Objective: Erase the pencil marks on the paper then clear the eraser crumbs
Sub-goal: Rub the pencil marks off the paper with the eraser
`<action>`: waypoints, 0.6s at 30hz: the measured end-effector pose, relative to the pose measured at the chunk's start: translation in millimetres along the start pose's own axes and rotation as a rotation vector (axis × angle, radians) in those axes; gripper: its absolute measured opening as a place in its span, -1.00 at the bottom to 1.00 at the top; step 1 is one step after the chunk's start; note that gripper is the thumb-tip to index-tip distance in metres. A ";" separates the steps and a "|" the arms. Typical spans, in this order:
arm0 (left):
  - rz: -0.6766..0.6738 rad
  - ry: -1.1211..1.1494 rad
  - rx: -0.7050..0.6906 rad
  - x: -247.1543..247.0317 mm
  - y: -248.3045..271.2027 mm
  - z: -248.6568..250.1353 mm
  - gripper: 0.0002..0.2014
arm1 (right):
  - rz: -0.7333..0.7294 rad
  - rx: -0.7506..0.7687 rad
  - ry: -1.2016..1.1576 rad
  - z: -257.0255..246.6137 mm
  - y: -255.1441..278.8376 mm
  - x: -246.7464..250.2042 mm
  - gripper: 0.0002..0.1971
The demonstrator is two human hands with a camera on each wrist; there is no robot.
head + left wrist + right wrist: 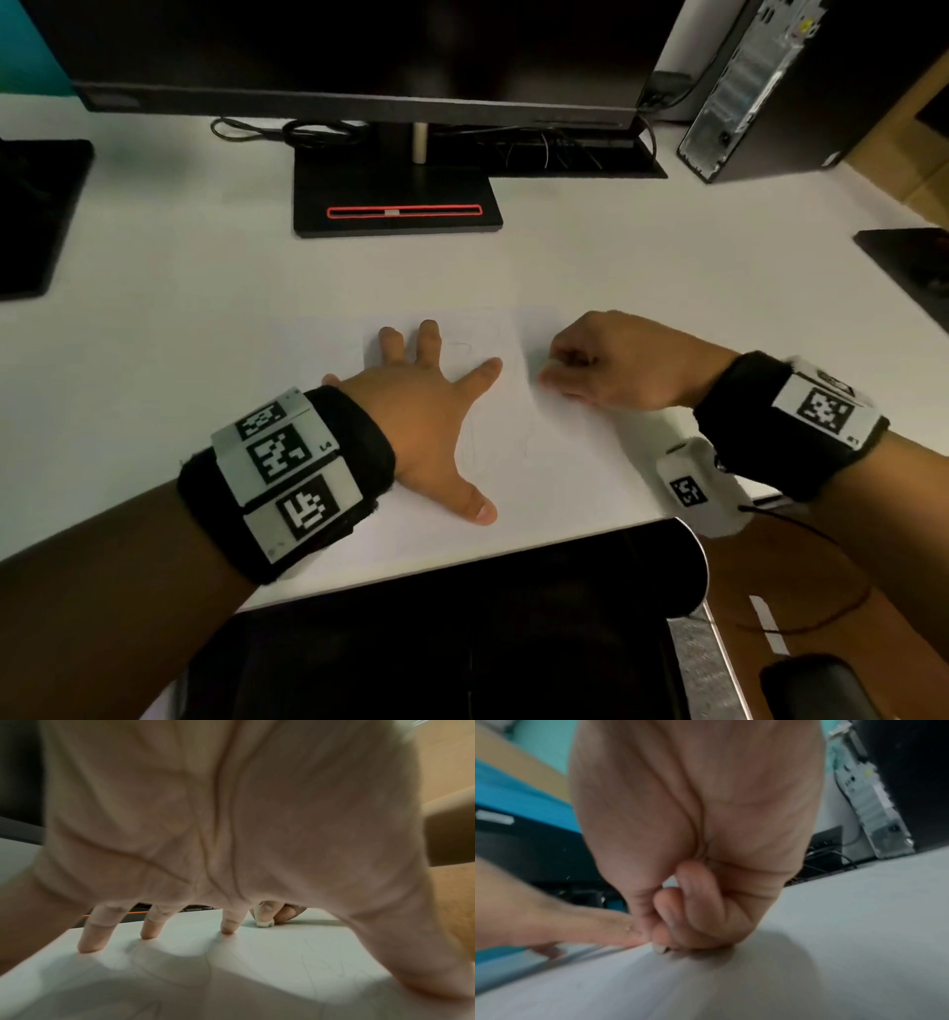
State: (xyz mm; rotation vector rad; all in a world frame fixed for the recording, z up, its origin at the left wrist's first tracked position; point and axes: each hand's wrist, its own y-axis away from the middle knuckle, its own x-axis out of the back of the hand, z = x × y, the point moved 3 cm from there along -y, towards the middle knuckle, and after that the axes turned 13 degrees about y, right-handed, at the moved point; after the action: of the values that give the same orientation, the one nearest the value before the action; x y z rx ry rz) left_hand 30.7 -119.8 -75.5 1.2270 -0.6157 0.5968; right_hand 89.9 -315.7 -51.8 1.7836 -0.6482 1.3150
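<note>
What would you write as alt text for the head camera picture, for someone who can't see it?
Seen from above, a person's left hand presses flat with spread fingers on a sheet of paper bearing faint pencil marks, while the right hand pinches a small white eraser against it. Both lie on a white desk before a dark monitor.

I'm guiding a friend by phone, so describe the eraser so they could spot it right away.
Start at the monitor stand, then come toward the near edge of the white desk to the sheet of paper. The eraser is the small white block pinched in the right hand, its tip touching the paper.
</note>
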 end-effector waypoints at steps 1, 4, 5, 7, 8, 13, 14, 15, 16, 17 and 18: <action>0.001 -0.003 0.001 0.1 -0.1 -0.4 0.40 | -0.015 0.025 0.010 -3.8 0.7 -2.7 -0.63; -0.010 -0.003 0.011 0.1 0.6 0.1 0.40 | -0.085 0.111 0.014 -15.7 2.0 -9.9 -0.62; -0.012 -0.004 0.012 0.7 0.2 0.3 0.40 | -0.076 0.091 0.005 -11.9 0.5 -7.2 -0.62; -0.019 -0.006 0.015 0.8 0.3 1.0 0.40 | -0.019 0.005 -0.026 -0.2 -2.4 0.3 -0.62; -0.021 -0.006 0.016 0.6 0.2 1.2 0.40 | 0.007 -0.017 -0.029 2.7 -2.7 1.1 -0.62; -0.029 -0.005 0.025 0.5 -0.1 1.2 0.41 | -0.079 0.092 -0.011 -10.9 1.7 -7.5 -0.59; -0.029 -0.006 0.026 0.4 -0.1 1.4 0.41 | -0.064 0.061 -0.022 -6.0 -0.2 -4.0 -0.58; -0.030 -0.007 0.026 0.2 -0.3 1.3 0.40 | -0.037 0.009 -0.040 0.5 -2.7 0.3 -0.58; -0.031 -0.006 0.025 0.1 -0.4 1.1 0.40 | -0.008 -0.033 -0.050 5.3 -4.9 3.6 -0.58; -0.032 -0.006 0.025 0.1 0.0 0.8 0.40 | 0.011 -0.051 -0.043 6.6 -6.4 4.3 -0.59; -0.030 -0.007 0.023 0.4 0.4 0.7 0.40 | 0.016 -0.042 -0.024 4.0 -7.0 3.0 -0.58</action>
State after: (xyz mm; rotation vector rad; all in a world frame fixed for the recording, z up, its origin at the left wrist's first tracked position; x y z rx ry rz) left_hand 30.7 -120.4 -74.7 1.2587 -0.5966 0.5756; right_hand 98.5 -315.0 -51.6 1.7658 -0.6997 1.2836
